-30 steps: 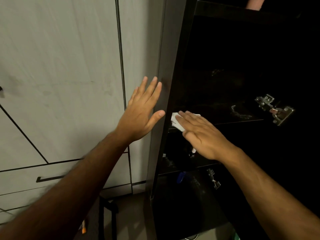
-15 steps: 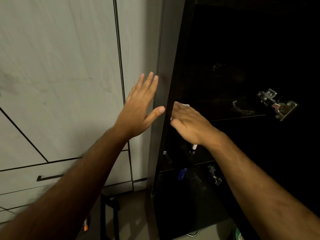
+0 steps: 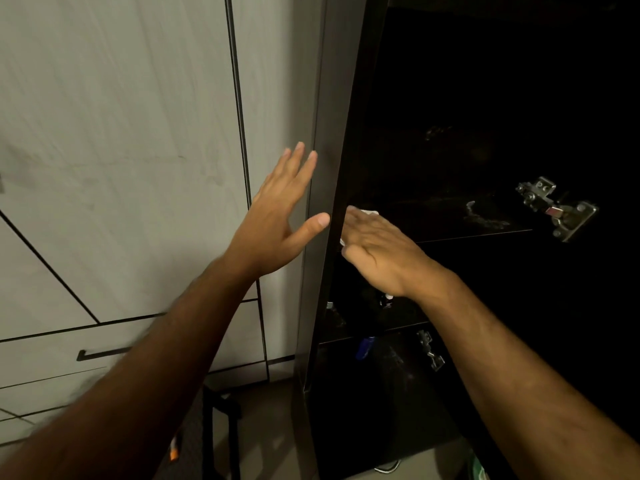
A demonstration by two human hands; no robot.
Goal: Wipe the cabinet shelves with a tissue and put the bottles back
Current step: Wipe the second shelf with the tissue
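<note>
Tissue (image 3: pixel 367 213) is lying on the dark cabinet shelf (image 3: pixel 450 223), at its front left corner, and our right hand (image 3: pixel 384 252) is pressing flat on top of it, fingers extended and together, not clenched; only white slivers of it are showing past the fingertips and beside the thumb. Our left hand (image 3: pixel 277 216) is spreading wide, grasping nothing, palm facing the outer side panel of the cabinet (image 3: pixel 323 168); we cannot tell whether it is touching the panel. A metal hinge (image 3: pixel 557 211) is sitting at the shelf's right edge, a second hinge (image 3: pixel 431 349) lower down. On the next shelf down, small objects are showing near the front edge, too dark to identify; a blue item (image 3: pixel 364 346) is hanging just below that edge. We are reading no brands, labels or writing anywhere. Pale wall panels (image 3: pixel 121 150) are filling the left side.
</note>
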